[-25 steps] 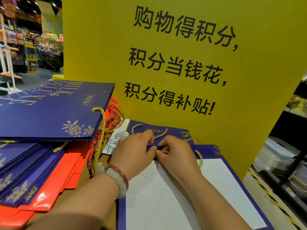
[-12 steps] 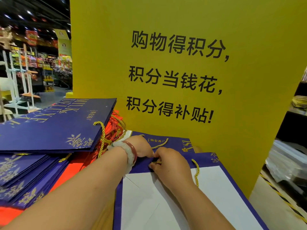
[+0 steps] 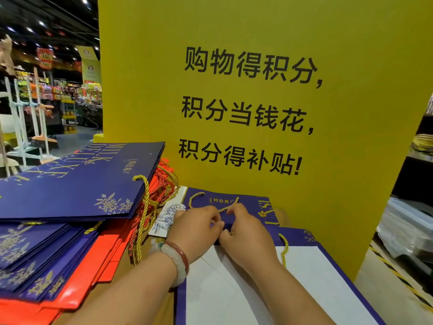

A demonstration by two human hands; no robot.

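My left hand [image 3: 196, 227] and right hand [image 3: 246, 233] meet fingertip to fingertip, pinching what looks like the gold cord [image 3: 284, 250] at the top edge of the purple bag [image 3: 297, 235] lying flat before me, so I'd pin that edge down and draw the cord snug without fraying it.

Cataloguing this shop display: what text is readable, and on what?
"购物得积分, 积分当钱花, 积分得补贴!": yellow board.
"MILK DELUXE": top purple bag of the left stack.
"特仑苏", small gold mark: that bag, and the flat purple bag beyond the hands.
"SI", cut off: same flat bag.
No text shows on the front bag that left hand and right hand pinch.
The hanging shop signs: too blurred.
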